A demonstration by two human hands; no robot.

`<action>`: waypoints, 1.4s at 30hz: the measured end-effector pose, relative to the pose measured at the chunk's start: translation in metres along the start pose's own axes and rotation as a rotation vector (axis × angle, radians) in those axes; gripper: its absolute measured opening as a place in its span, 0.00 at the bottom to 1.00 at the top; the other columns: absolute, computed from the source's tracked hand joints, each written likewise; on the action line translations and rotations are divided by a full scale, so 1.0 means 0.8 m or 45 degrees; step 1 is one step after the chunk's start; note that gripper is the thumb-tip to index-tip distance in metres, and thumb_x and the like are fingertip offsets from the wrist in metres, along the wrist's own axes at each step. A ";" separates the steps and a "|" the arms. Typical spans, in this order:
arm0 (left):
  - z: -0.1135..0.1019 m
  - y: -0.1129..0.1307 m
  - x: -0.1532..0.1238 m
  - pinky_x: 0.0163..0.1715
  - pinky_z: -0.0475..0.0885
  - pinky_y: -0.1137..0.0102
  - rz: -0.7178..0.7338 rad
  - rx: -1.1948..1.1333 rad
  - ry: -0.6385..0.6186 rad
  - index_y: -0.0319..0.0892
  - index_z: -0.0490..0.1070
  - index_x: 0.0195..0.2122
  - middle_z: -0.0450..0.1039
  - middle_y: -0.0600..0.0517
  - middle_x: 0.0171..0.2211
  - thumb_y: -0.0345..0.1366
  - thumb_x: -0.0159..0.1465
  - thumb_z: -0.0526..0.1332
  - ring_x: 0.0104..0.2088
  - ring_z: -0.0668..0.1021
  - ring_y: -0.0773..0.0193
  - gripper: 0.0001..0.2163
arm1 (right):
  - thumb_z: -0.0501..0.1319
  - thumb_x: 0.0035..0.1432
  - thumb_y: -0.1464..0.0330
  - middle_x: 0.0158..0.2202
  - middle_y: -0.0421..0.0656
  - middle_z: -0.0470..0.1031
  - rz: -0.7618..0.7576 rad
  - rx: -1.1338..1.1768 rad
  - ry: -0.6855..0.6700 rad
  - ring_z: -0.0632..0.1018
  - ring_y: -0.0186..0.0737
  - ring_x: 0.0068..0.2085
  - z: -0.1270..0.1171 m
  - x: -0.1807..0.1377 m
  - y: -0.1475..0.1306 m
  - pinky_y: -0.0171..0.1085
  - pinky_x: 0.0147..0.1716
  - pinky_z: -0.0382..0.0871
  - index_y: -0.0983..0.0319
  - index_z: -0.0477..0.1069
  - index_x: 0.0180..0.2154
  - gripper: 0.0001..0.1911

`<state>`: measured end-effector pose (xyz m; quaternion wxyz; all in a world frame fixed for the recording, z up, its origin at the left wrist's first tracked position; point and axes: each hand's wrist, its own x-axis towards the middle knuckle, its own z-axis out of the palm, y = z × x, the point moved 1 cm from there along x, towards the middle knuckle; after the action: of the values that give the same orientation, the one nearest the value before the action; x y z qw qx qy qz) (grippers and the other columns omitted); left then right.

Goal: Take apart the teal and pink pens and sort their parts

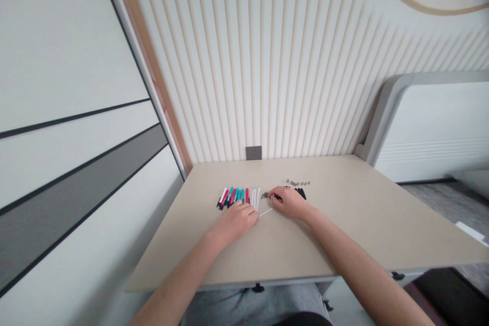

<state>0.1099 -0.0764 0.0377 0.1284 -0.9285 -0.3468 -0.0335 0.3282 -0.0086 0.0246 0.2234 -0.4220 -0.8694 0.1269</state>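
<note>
My left hand (235, 223) is closed on one end of a thin white stick (266, 212), which looks like a pen refill and points toward my right hand. My right hand (290, 204) has its fingers pinched together beside some tiny dark metal pieces (265, 195), perhaps springs. A small dark thing shows at its fingertips, too small to name. Beyond my left hand lie several pink, teal and white pen barrels (232, 195) with black ends. Several more white sticks (254, 196) lie alongside them. Black tube-like parts (301, 193) are partly hidden behind my right hand.
Small greyish pieces (298, 183) lie in a row farther back on the beige table (344, 224). A ribbed wall with a dark socket (253, 153) borders the table's far edge. A white cabinet (76, 173) stands left, a headboard (431, 122) right.
</note>
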 end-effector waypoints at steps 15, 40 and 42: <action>-0.024 0.025 0.036 0.39 0.73 0.61 -0.491 -0.119 -0.445 0.33 0.76 0.38 0.77 0.36 0.36 0.30 0.64 0.54 0.40 0.80 0.49 0.11 | 0.53 0.60 0.70 0.40 0.44 0.79 -0.004 -0.004 0.057 0.77 0.39 0.39 -0.002 0.000 0.003 0.33 0.40 0.65 0.60 0.76 0.40 0.13; -0.003 0.017 0.047 0.35 0.72 0.64 -0.576 -0.149 -0.398 0.35 0.77 0.33 0.78 0.36 0.33 0.32 0.63 0.52 0.36 0.80 0.50 0.14 | 0.54 0.61 0.69 0.41 0.45 0.79 -0.002 0.036 0.058 0.78 0.40 0.42 -0.015 -0.002 -0.002 0.34 0.42 0.65 0.61 0.76 0.40 0.12; 0.000 0.014 0.050 0.35 0.72 0.64 -0.598 -0.146 -0.390 0.34 0.77 0.33 0.77 0.35 0.33 0.32 0.63 0.51 0.36 0.80 0.50 0.14 | 0.54 0.61 0.70 0.41 0.45 0.79 0.006 0.037 0.052 0.78 0.40 0.42 -0.014 -0.002 -0.001 0.34 0.42 0.66 0.60 0.76 0.41 0.12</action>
<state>0.1478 -0.0589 0.0411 0.0106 -0.8227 -0.5654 0.0590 0.3347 -0.0101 0.0343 0.2471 -0.4233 -0.8617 0.1315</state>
